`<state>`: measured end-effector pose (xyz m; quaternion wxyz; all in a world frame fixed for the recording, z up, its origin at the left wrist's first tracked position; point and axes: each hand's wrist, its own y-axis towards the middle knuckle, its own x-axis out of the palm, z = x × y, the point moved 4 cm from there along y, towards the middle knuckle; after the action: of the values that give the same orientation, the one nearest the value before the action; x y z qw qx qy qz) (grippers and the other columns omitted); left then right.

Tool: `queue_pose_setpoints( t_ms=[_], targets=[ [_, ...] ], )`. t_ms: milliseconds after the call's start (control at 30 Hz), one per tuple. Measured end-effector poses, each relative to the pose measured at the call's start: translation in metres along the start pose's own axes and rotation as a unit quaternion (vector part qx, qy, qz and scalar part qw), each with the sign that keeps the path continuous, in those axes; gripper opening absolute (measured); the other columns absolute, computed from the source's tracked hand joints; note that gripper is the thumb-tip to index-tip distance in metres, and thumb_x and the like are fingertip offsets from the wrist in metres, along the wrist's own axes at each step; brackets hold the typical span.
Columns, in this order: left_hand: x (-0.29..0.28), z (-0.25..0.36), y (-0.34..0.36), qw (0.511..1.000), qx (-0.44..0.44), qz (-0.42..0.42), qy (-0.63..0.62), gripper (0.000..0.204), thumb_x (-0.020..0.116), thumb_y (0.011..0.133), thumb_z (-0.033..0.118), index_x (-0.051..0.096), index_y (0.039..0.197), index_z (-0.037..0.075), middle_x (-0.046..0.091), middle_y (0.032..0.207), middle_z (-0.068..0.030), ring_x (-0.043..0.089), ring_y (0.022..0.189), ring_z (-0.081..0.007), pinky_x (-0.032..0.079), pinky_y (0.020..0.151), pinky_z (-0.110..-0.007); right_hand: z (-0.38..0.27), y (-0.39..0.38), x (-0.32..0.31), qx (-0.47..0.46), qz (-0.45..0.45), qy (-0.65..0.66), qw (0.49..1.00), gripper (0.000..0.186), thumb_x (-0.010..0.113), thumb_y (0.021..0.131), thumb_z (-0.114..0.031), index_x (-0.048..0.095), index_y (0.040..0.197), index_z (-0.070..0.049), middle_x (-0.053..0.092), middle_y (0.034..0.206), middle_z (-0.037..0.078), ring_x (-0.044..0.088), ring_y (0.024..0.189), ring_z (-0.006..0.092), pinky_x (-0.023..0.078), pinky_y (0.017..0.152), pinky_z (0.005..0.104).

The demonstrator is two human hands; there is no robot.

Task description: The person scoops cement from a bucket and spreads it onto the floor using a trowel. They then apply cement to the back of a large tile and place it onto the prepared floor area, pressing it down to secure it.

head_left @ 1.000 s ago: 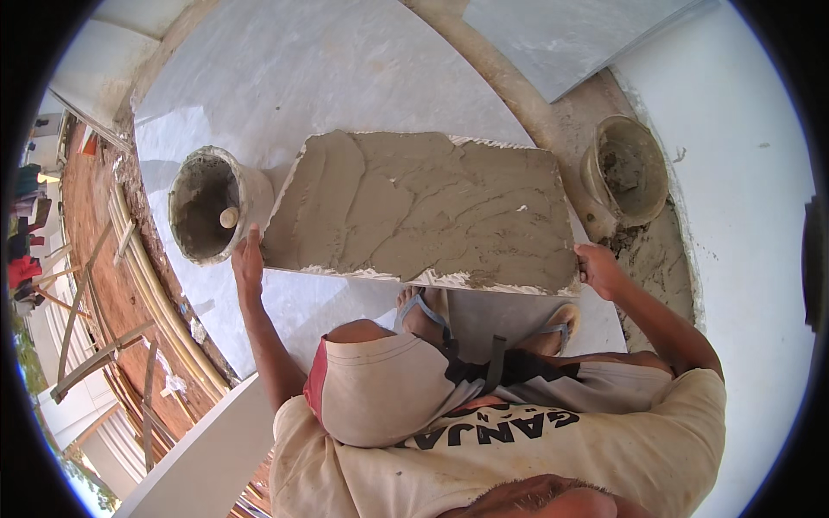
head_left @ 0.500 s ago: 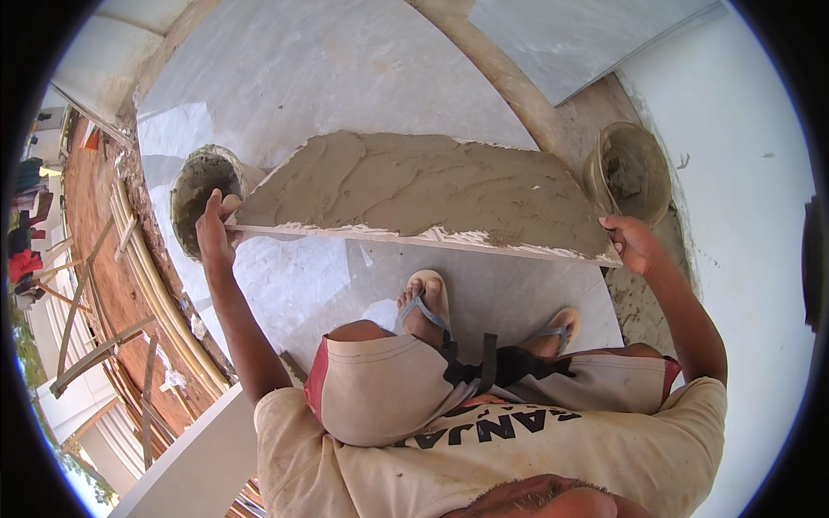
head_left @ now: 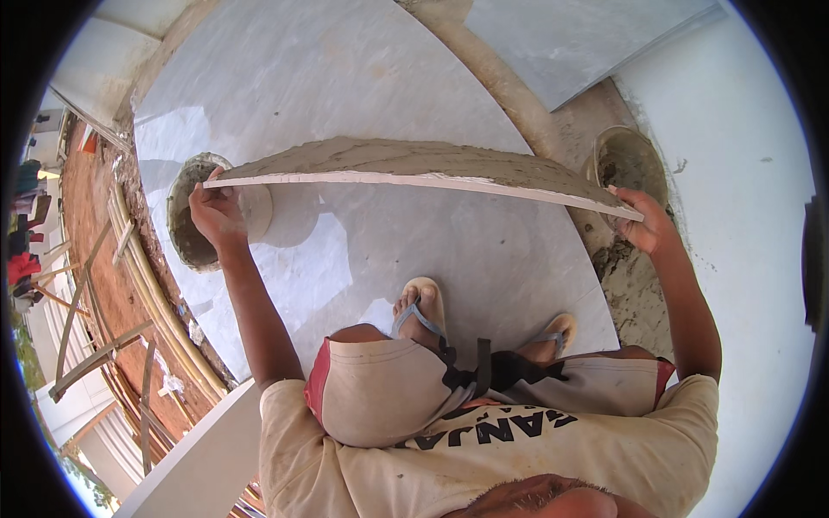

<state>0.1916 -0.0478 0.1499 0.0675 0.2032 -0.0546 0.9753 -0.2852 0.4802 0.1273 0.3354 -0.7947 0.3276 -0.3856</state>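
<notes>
A long tile piece (head_left: 423, 173) with grey wet mortar spread over its upper face spans the space in front of me. Its pale near edge faces me, and the mortared face slopes away, strongly foreshortened. My left hand (head_left: 218, 214) grips its left end, fingers under and thumb at the edge, over a mortar-stained bucket (head_left: 186, 233). At the other end, my right hand (head_left: 643, 223) pinches the corner in front of a second bucket (head_left: 635, 155), which it partly hides.
Large grey polished tiles (head_left: 363, 78) cover the floor ahead, where my sandalled feet (head_left: 421, 311) rest. A bare mortar strip (head_left: 639, 293) runs along the white wall (head_left: 743, 259) at right. At left lie long poles (head_left: 155, 285) and reddish soil (head_left: 95, 216).
Both hands have raised the tile piece farther from me and tipped it, so its mortared face shows as a narrower band. More of the left bucket and floor is visible beneath.
</notes>
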Motion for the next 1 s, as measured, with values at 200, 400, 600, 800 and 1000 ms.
queue_pose_setpoints(
  t_ms=[200, 400, 600, 800, 1000],
  targets=[
    [0.010, -0.014, 0.011, 0.992, 0.101, -0.071, -0.014, 0.032, 0.047, 0.098, 0.007, 0.058, 0.120, -0.013, 0.062, 0.107, -0.0121, 0.062, 0.098, -0.0202, 0.052, 0.092, -0.038, -0.010, -0.003, 0.025, -0.066, 0.056, 0.039, 0.995, 0.027, 0.055, 0.097, -0.008, 0.057, 0.118, 0.010, 0.062, 0.096, 0.008, 0.062, 0.092, 0.0175, 0.056, 0.073, 0.0230],
    [0.020, -0.024, 0.011, 0.988, 0.120, -0.069, 0.070, 0.032, 0.053, 0.101, 0.011, 0.058, 0.126, -0.008, 0.063, 0.104, -0.0097, 0.060, 0.098, -0.0172, 0.052, 0.095, -0.036, 0.004, 0.026, 0.031, -0.244, 0.055, -0.113, 0.961, 0.028, 0.060, 0.096, -0.010, 0.059, 0.118, 0.008, 0.065, 0.105, 0.010, 0.065, 0.097, 0.0180, 0.056, 0.082, 0.0272],
    [0.033, -0.033, 0.014, 0.974, 0.152, -0.022, 0.168, 0.040, 0.060, 0.100, 0.027, 0.061, 0.124, -0.005, 0.064, 0.105, -0.0084, 0.061, 0.102, -0.0168, 0.052, 0.095, -0.036, 0.014, 0.054, 0.028, -0.341, 0.169, -0.214, 0.900, 0.024, 0.067, 0.088, -0.009, 0.064, 0.104, 0.008, 0.068, 0.089, 0.007, 0.065, 0.078, 0.0130, 0.053, 0.074, 0.0255],
    [0.041, -0.050, 0.023, 0.961, 0.153, 0.001, 0.231, 0.044, 0.063, 0.098, 0.034, 0.064, 0.117, -0.006, 0.067, 0.105, -0.0090, 0.062, 0.100, -0.0170, 0.052, 0.094, -0.035, 0.016, 0.082, 0.024, -0.400, 0.199, -0.267, 0.854, 0.025, 0.069, 0.088, -0.013, 0.067, 0.104, 0.006, 0.070, 0.088, 0.006, 0.061, 0.075, 0.0084, 0.050, 0.069, 0.0244],
    [0.046, -0.078, 0.028, 0.950, 0.119, -0.031, 0.286, 0.050, 0.061, 0.098, 0.038, 0.062, 0.120, -0.007, 0.067, 0.110, -0.0124, 0.061, 0.103, -0.0208, 0.047, 0.095, -0.035, 0.014, 0.098, 0.017, -0.457, 0.245, -0.404, 0.754, 0.027, 0.072, 0.086, -0.019, 0.069, 0.103, 0.002, 0.073, 0.088, 0.011, 0.068, 0.077, 0.0170, 0.051, 0.071, 0.0312]
  ],
)
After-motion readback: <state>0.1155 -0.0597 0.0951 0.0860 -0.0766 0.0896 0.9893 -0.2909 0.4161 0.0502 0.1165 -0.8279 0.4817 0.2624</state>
